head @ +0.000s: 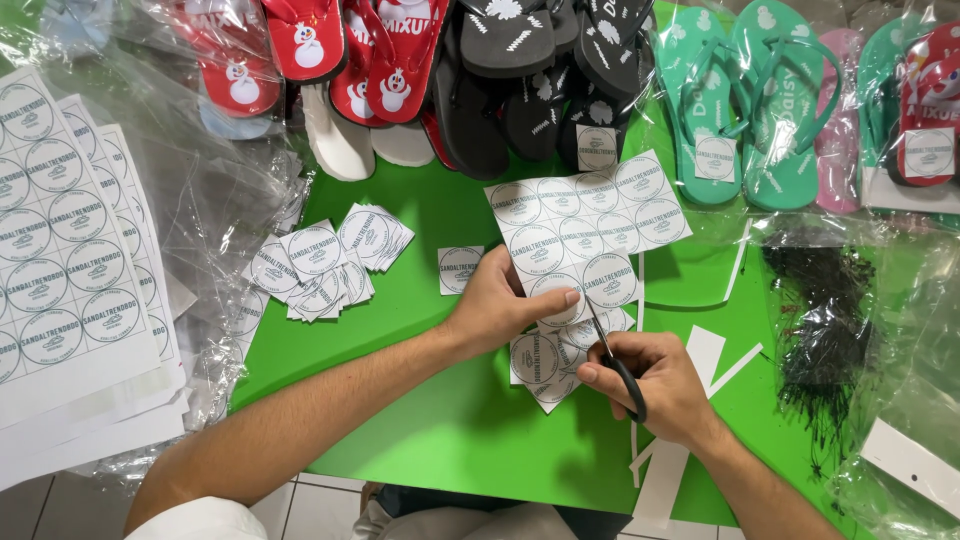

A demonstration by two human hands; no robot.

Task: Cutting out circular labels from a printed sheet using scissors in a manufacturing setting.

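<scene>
Nearest you, your right hand [655, 385] is closed around a pair of black-handled scissors [615, 360], fingers through the loops, with the blades pointing up and away into the paper. How far the blades stand apart is hard to tell, since paper hides the tips.

Just beyond, your left hand [495, 305] pinches the label sheet [585, 230], thumb on top at its lower edge and fingers curled beneath. This white sheet of round printed labels lies over the green table [450, 430], partly lifted where you hold it, with cut-away pieces [545, 365] hanging below your thumb.

The sheet looks very light and floppy, so it will likely sag and twist wherever it is unsupported. Hold it close to the cut line, as your thumb does now, so the paper stays taut against the blades. It should not be slippery, but it creases and tears easily, so keep the pinch gentle.

A single cut label [460, 268] lies just left of your left hand, and a loose pile of cut labels [325, 265] sits further left. White offcut strips [690, 400] lie by your right wrist. At the far left is a stack of uncut sheets [65, 260]. Farthest off, bagged flip-flops [740, 110] line the table's far edge.
</scene>
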